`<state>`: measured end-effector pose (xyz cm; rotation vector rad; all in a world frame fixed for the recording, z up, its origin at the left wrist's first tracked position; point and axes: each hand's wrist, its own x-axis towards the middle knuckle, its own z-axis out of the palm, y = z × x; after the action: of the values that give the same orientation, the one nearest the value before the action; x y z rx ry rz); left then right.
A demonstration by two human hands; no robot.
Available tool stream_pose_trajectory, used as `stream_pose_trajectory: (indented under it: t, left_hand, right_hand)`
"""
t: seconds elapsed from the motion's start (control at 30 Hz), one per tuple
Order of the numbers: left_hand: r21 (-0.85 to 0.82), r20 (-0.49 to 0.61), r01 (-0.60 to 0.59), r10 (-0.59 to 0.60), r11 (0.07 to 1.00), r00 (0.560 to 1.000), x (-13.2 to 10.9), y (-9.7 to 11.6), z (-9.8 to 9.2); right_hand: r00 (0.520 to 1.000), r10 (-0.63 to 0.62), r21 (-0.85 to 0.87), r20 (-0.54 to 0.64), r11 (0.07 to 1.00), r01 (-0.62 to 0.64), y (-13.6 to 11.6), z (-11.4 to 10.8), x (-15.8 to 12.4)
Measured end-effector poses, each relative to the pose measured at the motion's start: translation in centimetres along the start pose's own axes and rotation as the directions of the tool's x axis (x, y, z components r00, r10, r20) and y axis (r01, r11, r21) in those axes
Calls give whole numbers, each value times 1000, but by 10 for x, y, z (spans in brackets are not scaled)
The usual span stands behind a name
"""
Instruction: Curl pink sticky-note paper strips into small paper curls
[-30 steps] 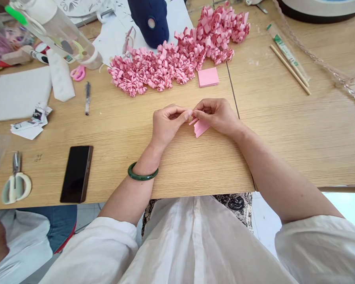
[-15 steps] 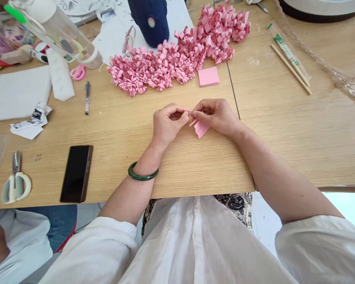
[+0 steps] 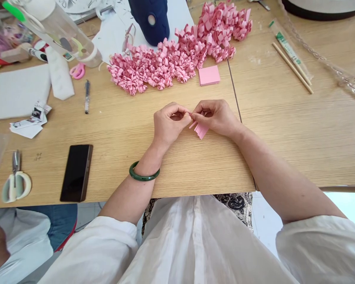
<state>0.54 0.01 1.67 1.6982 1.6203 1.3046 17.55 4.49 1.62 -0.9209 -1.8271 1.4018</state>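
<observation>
Here's the wooden table (image 3: 298, 157), stretching right across the view, and along its far middle runs a long heap of pink paper curls (image 3: 162, 65), loops packed thick from end to end. Behind them stands a dark blue container (image 3: 150, 33), and off to the left, a clear bottle (image 3: 68, 29) with a white top.

Now to the centre, where the hands meet just above the wood! The right hand (image 3: 214, 115) has thumb and forefinger pressed together on fringed pink paper (image 3: 201, 131), its slit end spreading down below the fingers. The left hand (image 3: 169, 122) comes in tip to tip, thumb and forefinger pinched closed on a thin pink bit (image 3: 189, 113); whether that joins the fringe, I can't tell.

Over on the left, a black phone (image 3: 76, 172) lies near the table's front edge, with white-handled scissors (image 3: 15, 179) beside it. A small pink stack (image 3: 209, 75) sits just in front of the curls, and a green bangle (image 3: 143, 178) circles the left forearm.
</observation>
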Motion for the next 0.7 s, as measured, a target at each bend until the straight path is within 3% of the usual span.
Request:
stream_pose_trajectory:
  t: [0.33, 0.7]
  left_hand:
    - [13, -123, -3, 5, 1000, 992, -6, 5, 9]
    - [-84, -85, -40, 33, 996, 996, -6, 1, 7]
  right_hand:
    - [984, -112, -160, -136, 983, 90, 2, 8, 0]
    - [977, -127, -141, -174, 985, 103, 6, 4, 3]
